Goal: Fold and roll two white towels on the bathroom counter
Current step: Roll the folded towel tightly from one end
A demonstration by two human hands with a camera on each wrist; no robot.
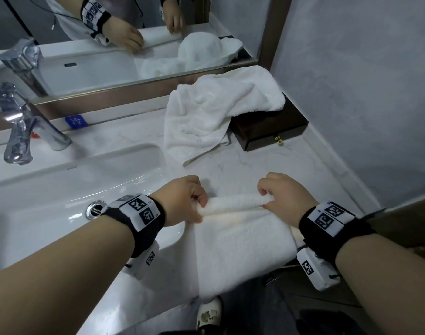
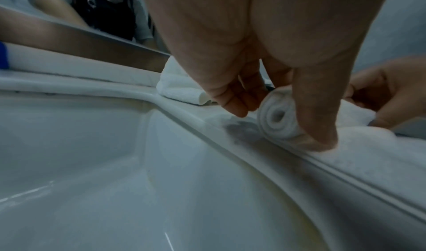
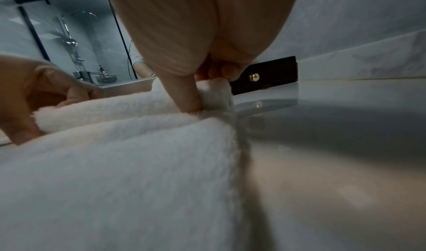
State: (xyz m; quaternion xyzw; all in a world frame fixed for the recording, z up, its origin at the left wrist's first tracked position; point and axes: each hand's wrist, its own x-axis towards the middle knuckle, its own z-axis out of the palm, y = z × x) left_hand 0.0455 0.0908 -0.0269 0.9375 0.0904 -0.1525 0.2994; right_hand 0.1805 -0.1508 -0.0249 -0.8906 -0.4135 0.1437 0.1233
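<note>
A folded white towel lies flat on the marble counter in front of me, its far end wound into a thin roll. My left hand grips the roll's left end, thumb on the near side and fingers curled over the far side. My right hand pinches the right end, thumb pressed into the near side. The second white towel lies crumpled at the back, draped over a dark wooden box.
The white sink basin with its drain is left of the towel, the chrome faucet behind it. A mirror runs along the back; a grey wall closes the right. The counter's front edge lies under the towel's near end.
</note>
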